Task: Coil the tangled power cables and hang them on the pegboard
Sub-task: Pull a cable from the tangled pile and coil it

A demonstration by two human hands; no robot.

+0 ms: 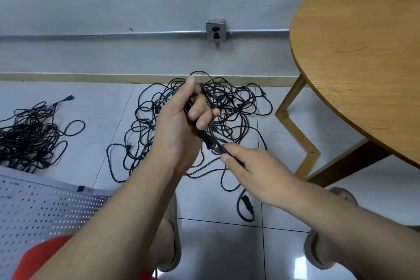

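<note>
Left grip (181, 125): clamped round gathered loops of one power cable (204, 137). Right grip (254, 170): pinching that cable beside its plug (210, 144). Main tangle (238, 102) on floor (91, 109) below, second heap (29, 134) at left, both uncoiled. Pegboard (45, 207): no cable hung. Coiling judged barely begun; hanging outstanding.

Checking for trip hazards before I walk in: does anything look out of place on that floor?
Yes. A centre heap and a left heap of tangled black cable sprawl over the tiles; a plug end trails out toward the camera. The pegboard holds none on its visible part.
</note>
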